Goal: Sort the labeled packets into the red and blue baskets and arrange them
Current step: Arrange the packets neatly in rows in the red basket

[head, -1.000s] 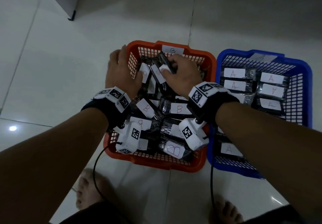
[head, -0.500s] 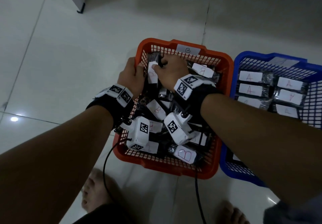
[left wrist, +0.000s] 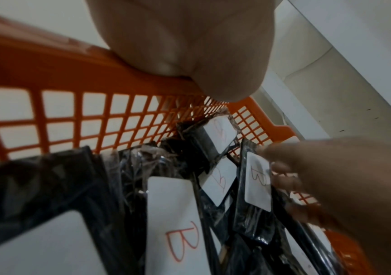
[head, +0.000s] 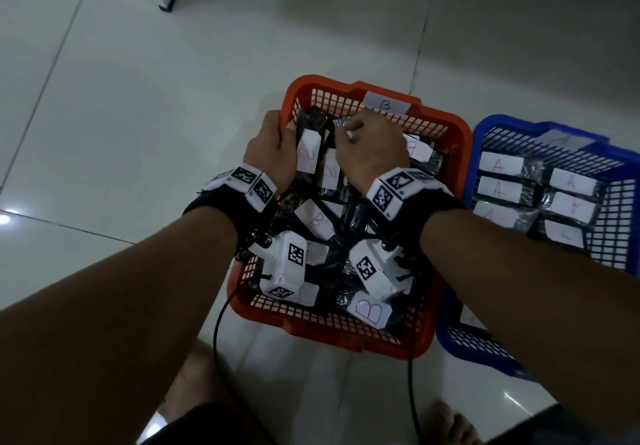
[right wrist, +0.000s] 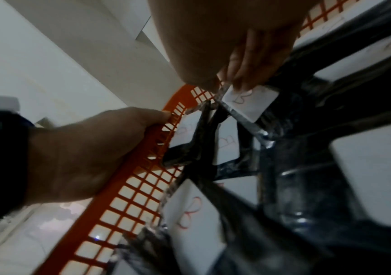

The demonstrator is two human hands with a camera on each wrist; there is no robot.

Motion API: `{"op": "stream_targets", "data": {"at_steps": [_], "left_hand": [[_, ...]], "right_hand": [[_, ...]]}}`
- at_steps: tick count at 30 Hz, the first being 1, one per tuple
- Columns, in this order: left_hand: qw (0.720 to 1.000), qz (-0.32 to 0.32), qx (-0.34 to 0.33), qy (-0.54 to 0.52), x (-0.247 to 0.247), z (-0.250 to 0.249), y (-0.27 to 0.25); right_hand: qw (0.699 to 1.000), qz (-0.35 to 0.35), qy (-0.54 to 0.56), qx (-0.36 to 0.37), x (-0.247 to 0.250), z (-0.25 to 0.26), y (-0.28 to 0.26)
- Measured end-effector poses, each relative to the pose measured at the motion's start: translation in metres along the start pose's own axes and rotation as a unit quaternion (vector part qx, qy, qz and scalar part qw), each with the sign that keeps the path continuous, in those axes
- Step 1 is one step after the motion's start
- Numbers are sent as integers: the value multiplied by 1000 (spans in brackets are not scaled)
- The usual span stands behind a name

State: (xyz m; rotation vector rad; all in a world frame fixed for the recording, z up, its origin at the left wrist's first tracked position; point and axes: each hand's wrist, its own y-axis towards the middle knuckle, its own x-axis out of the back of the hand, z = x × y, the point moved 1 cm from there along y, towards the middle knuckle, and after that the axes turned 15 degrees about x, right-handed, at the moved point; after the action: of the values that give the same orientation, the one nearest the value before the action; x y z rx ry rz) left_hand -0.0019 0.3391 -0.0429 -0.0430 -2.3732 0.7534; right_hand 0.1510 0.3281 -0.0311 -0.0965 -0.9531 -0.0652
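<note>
The red basket (head: 446,126), tagged B on its far wall, holds several black packets with white B labels (head: 369,311) lying at mixed angles. My left hand (head: 277,136) grips the basket's left rim (right wrist: 166,121) near the far corner, thumb inside. My right hand (head: 349,129) reaches into the far left part and pinches the end of a B packet (right wrist: 248,104) between its fingertips (right wrist: 246,74). In the left wrist view that packet (left wrist: 258,178) stands on edge beside other B packets. The blue basket (head: 485,133) on the right holds A packets (head: 500,164) in neat rows.
Both baskets sit side by side on a pale tiled floor. A grey furniture leg (head: 168,4) stands at the far left. My bare feet (head: 446,424) are near the baskets' front edges, and black cables (head: 216,333) hang from my wrists.
My right hand moved from the middle of the red basket to its far left corner and took hold of a packet there. My left hand stayed on the left rim.
</note>
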Motion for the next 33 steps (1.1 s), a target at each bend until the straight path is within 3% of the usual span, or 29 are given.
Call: {"op": "stream_targets", "data": {"at_steps": [4,11,16,21,27,33], "left_hand": [[1000,-5,-5,7,-1,0,0],[999,-21,-5,27,-2,0,4],[998,-45,-3,52,-4,1,11],[997,-50,-3,59,-5,1,12],[997,-55,-6,61,-5,0,11],[996,-57,-6,63,-6,1,12]], "right_hand": [[994,48,-96,6,5,-13,0],[994,101,24,-32,-2,-19,16],[994,37,77,-68,2,-22,21],[988,79,95,-98,-8,-22,16],[997,8,54,-48,-8,-17,10],[997,55,-43,22,-3,-15,9]]}}
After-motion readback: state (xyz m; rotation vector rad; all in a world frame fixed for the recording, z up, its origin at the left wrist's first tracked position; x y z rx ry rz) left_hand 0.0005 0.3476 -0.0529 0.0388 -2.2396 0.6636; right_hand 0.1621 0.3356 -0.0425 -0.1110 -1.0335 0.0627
